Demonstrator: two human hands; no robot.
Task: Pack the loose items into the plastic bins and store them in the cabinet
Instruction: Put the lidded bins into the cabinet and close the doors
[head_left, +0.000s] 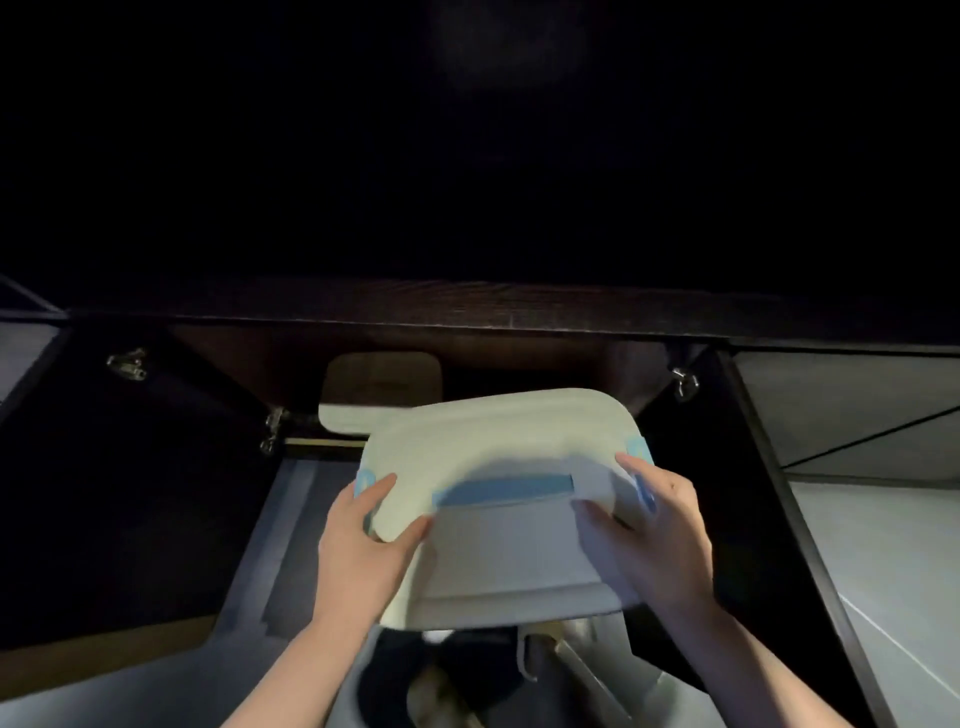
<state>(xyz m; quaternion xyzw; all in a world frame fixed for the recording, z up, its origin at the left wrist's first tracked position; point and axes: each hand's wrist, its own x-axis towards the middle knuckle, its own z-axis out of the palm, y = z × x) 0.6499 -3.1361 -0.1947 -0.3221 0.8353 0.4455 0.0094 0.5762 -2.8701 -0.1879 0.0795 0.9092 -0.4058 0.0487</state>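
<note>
The single head-worn view looks forward and steeply down, close over a pale lidded plastic bin (498, 467), facing what seems a dark wooden cabinet (415, 304).

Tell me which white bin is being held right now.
The front bin, with blue clips: the left hand and right hand grip its sides. The other bin sits behind, untouched.

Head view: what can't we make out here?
- Bin contents: hidden by its white lid and walls.
- Cabinet interior: too dark; only a second lid and a brownish shape behind it show.
- Left hand and right hand fingertips: hidden under the bin's sides.
- Objects below the bin: cut off by the bottom edge, blurred.
</note>
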